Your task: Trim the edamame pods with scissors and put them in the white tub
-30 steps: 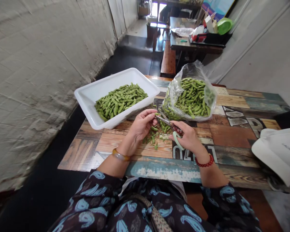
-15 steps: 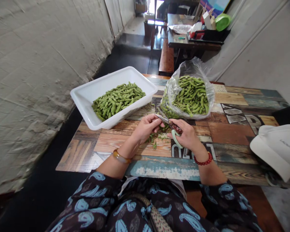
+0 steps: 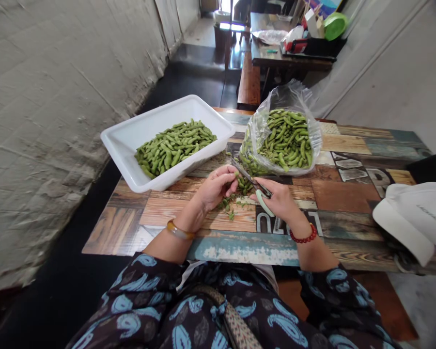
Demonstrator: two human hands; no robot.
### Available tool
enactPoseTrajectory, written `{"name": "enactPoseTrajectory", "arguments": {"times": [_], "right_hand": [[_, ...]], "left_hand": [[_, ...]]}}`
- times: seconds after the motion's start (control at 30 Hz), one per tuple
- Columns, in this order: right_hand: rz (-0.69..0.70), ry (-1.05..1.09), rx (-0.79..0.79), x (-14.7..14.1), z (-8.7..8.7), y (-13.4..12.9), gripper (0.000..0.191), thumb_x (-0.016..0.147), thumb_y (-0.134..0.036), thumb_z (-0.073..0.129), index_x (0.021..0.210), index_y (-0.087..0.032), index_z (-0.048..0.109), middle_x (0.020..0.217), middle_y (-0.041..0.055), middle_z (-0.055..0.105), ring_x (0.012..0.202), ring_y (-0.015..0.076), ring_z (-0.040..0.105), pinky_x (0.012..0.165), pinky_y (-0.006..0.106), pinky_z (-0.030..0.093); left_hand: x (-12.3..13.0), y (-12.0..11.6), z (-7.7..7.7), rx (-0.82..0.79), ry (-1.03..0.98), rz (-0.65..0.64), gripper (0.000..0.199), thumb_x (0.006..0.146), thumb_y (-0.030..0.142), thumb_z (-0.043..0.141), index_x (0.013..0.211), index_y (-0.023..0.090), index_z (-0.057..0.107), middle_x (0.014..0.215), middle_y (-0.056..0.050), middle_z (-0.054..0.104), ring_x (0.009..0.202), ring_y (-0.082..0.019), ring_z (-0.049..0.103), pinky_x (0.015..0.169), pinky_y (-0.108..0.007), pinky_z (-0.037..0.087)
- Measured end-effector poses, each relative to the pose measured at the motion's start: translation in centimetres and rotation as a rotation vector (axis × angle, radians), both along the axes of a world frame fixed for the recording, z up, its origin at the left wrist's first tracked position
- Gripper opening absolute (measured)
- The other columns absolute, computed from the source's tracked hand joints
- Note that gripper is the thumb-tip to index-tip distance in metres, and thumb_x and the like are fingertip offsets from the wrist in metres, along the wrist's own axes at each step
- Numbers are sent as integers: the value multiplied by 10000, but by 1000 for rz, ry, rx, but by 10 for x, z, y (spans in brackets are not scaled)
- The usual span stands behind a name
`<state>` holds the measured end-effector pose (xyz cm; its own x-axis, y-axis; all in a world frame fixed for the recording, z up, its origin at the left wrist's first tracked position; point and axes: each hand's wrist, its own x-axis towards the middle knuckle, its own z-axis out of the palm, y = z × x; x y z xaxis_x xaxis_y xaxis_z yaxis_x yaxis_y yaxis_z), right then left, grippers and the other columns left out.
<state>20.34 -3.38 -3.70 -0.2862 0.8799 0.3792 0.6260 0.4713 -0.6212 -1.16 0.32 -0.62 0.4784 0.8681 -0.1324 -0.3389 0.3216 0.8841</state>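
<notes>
My left hand (image 3: 218, 186) is closed in a pinch, with the green tip of an edamame pod (image 3: 237, 173) showing at the fingertips; the rest of it is hidden. Scissors with pale green handles (image 3: 264, 203) are gripped in my right hand (image 3: 278, 198), their blades pointing up and left beside my left fingertips. Below the blades lie loose pods (image 3: 244, 185) and green trimmings (image 3: 227, 206) on the table. A white tub (image 3: 121, 145) at the left holds a heap of edamame pods (image 3: 176, 148). Beyond my right hand, a clear plastic bag (image 3: 254, 128) stands open, full of more pods (image 3: 288, 138).
The patterned wood-look table (image 3: 345, 196) carries a white cap (image 3: 414, 218) at its right end. A rough white wall (image 3: 58, 97) runs along the left. Farther back are a wooden bench (image 3: 250, 80) and another table (image 3: 265, 57) with a black tray (image 3: 314, 47) and green basin (image 3: 334, 25).
The scissor blades and my left fingers have moved slightly apart, and the green pod tip now shows at the fingertips. The whole view has shifted a little.
</notes>
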Motion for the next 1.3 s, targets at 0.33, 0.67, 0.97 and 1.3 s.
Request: {"name": "enactPoseTrajectory", "arguments": {"times": [0.33, 0.67, 0.97, 1.3], "right_hand": [[-164, 98, -14, 6, 6, 1, 434, 819, -396, 690, 1203, -193, 691, 1152, 93, 738, 1015, 261, 714, 931, 390, 572], [-160, 35, -4, 6, 7, 1, 430, 825, -395, 681, 1210, -205, 687, 1142, 83, 742, 1012, 261, 713, 914, 381, 575], [-170, 58, -17, 5, 4, 3, 424, 818, -390, 677, 1197, -202, 697, 1133, 88, 744, 1003, 263, 716, 923, 395, 578], [-96, 91, 14, 2, 3, 1, 446, 809, -397, 696, 1207, -196, 686, 1162, 91, 735, 1025, 254, 714, 947, 381, 569]], "left_hand": [[-24, 18, 7, -116, -113, 230, 287, 740, 372, 712, 719, 176, 503, 672, 16, 549, 526, -66, 463, 427, -172, 290], [-38, 18, 3, 648, 880, -21, 42, 684, 223, 749, 715, 197, 742, 628, -10, 634, 593, -140, 494, 602, -247, 344], [-28, 17, -10, 657, 871, -33, 88, 699, 252, 735, 677, 195, 672, 640, -27, 611, 602, -154, 461, 578, -262, 324], [-17, 9, 8, 79, 43, 13, 331, 786, 432, 718, 806, 147, 550, 733, -2, 609, 454, -24, 351, 433, -192, 194]]}}
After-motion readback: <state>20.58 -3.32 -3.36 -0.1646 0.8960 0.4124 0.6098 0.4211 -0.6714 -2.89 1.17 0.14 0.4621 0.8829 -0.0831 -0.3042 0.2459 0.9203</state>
